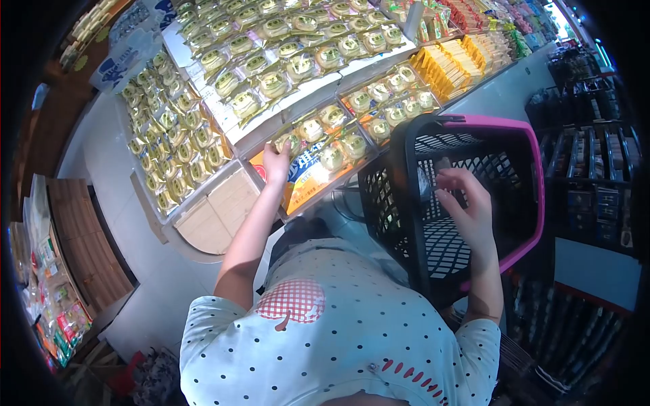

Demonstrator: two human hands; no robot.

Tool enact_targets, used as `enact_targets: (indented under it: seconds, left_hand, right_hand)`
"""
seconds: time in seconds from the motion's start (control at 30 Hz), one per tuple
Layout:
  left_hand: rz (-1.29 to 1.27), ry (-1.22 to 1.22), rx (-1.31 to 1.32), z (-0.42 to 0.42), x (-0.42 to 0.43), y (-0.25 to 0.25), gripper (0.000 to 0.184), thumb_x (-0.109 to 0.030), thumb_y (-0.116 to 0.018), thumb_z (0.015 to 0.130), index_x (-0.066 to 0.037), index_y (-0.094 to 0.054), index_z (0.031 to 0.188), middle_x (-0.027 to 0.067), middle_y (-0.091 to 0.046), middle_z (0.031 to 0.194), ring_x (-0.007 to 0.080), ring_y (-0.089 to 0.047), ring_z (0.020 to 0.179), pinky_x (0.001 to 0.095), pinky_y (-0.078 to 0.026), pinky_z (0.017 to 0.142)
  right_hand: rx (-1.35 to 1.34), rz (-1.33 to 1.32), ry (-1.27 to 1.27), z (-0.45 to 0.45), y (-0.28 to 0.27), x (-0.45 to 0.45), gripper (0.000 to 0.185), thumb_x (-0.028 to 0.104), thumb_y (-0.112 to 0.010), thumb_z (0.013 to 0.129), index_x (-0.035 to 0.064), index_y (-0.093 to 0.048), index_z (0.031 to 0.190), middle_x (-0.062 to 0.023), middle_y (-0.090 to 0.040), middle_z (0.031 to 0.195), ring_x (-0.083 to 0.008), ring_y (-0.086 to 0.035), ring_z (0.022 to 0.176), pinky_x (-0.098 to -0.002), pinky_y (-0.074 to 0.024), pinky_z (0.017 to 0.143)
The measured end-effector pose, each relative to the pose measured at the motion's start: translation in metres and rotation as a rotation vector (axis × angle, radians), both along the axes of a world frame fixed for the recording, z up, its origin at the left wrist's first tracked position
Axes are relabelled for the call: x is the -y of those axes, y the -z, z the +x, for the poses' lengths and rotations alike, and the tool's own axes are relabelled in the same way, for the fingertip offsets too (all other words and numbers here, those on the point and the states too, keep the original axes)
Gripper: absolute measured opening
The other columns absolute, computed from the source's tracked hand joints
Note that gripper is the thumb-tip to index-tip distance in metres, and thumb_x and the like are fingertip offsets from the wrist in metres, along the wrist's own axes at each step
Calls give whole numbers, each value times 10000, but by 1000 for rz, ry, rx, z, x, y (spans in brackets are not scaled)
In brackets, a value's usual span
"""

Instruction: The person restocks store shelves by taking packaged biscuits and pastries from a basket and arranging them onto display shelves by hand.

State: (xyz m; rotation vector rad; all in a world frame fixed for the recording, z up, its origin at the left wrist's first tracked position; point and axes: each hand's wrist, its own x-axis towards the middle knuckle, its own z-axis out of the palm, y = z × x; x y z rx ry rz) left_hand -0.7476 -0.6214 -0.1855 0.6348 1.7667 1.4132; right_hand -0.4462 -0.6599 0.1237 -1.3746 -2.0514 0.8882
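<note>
My left hand (275, 164) is at the near left of an orange-and-blue display box (315, 193), its fingers closed on a wrapped round pastry (287, 143). Several more wrapped pastries (332, 157) lie in the same box. My right hand (468, 203) is over the mouth of a black shopping basket (423, 271) with a pink handle (539, 196). Its thumb and fingers are bent and apart. A small whitish, shiny thing (424, 184) shows beside its fingertips at the basket wall; I cannot make out what it is.
Rows of wrapped pastries (274, 84) cover the sloped display ahead, with more in a tray (177, 135) at the left. Yellow packets (450, 68) stand farther right. Dark shelves (589, 162) rise at the right, and a wooden stand (88, 237) is at the left.
</note>
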Motion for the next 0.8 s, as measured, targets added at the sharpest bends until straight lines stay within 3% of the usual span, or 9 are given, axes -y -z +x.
enact_targets:
  seconds: [0.07, 0.17, 0.33, 0.4, 0.47, 0.57, 0.63, 0.7, 0.8]
  left_hand:
    - [-25, 31, -89, -1, -5, 6, 405, -211, -665, 799, 38, -492, 1067, 143, -608, 906, 190, -579, 772, 295, -454, 686]
    - [-163, 39, -469, 1, -3, -3, 425, -237, -661, 779, 107, -504, 972, 226, -514, 882, 360, -524, 834, 399, -429, 759]
    - [-100, 139, -815, -1, -6, -10, 432, -299, -621, 806, 114, -543, 908, 296, -555, 866, 422, -548, 831, 458, -432, 765]
    - [-179, 267, -787, -9, -4, -9, 398, -294, -566, 842, 98, -545, 907, 292, -570, 844, 427, -560, 808, 472, -436, 749]
    - [-217, 291, -779, -7, 6, -32, 358, -277, -519, 870, 80, -545, 887, 282, -582, 841, 430, -569, 798, 476, -439, 733]
    - [-318, 378, -758, -8, 26, -52, 372, -297, -499, 881, 19, -515, 1078, 259, -608, 837, 396, -589, 831, 466, -438, 754]
    - [-68, 360, -903, -11, 41, -47, 309, -258, -498, 891, 2, -512, 1058, 192, -586, 749, 330, -571, 727, 423, -430, 680]
    - [-52, 395, -864, -4, 57, -61, 278, -224, -511, 886, -2, -516, 1054, 149, -552, 717, 286, -533, 683, 397, -418, 652]
    - [-47, 455, -809, 7, 68, -84, 242, -152, -540, 866, 5, -515, 1048, 100, -510, 680, 226, -494, 645, 355, -406, 619]
  right_hand:
    - [53, 82, 9, 3, 3, 1, 257, 30, -628, 773, -15, -553, 1015, -90, -609, 901, -166, -604, 846, -265, -463, 761]
    - [101, 91, 67, 11, 8, 6, 260, 36, -636, 767, -18, -551, 1006, -114, -587, 921, -209, -600, 855, -281, -461, 761]
    - [482, 272, 82, 51, 39, -7, 269, 104, -638, 769, 14, -541, 1003, -157, -583, 942, -326, -566, 898, -365, -450, 780]
    - [543, 257, 143, 75, 59, -20, 257, 110, -631, 773, 23, -543, 999, -133, -574, 879, -290, -567, 834, -356, -456, 736]
    - [722, 101, 187, 97, 78, -36, 260, 185, -601, 801, 21, -533, 991, -160, -582, 912, -326, -563, 877, -403, -451, 750]
    - [854, -128, 138, 119, 133, -54, 336, 277, -590, 795, 8, -525, 985, -178, -602, 958, -328, -586, 900, -418, -475, 762]
    - [823, -325, 111, 126, 185, -62, 379, 301, -584, 803, 7, -533, 1037, -169, -612, 1002, -319, -592, 923, -415, -472, 789]
    - [879, -571, 68, 131, 241, -71, 494, 317, -604, 772, 25, -488, 1152, -178, -600, 1041, -296, -576, 991, -394, -460, 846]
    - [877, -541, 161, 119, 279, -62, 494, 314, -625, 746, 45, -513, 1144, -133, -519, 1193, -318, -521, 1080, -414, -421, 902]
